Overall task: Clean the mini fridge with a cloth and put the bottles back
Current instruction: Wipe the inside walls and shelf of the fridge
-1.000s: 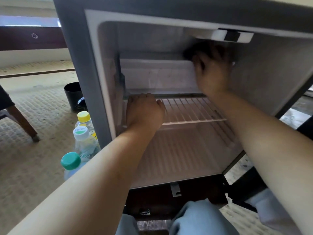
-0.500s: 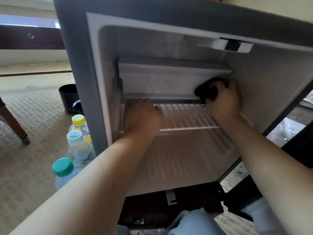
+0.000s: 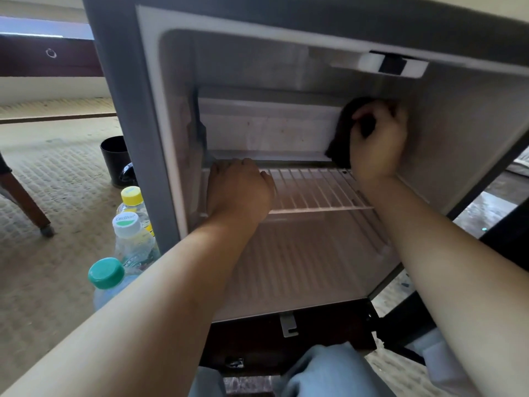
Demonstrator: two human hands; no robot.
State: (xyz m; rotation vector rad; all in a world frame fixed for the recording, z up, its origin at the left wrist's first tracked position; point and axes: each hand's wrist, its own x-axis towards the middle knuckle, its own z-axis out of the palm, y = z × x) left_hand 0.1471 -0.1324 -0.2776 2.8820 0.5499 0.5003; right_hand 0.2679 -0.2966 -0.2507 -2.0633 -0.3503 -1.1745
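Now, seen from the head, our right hand (image 3: 378, 144) has its grip curled round a dark cloth (image 3: 340, 138), which lies against the right end of the freezer box (image 3: 266, 127) inside the open fridge (image 3: 128, 110). Our left hand (image 3: 237, 193) rests on the left end of the wire shelf (image 3: 315, 190), fingers bent down. We cannot tell whether that grip clasps the wire. Three bottles (image 3: 128, 242) stand on the carpet (image 3: 57, 181) just left of the fridge.
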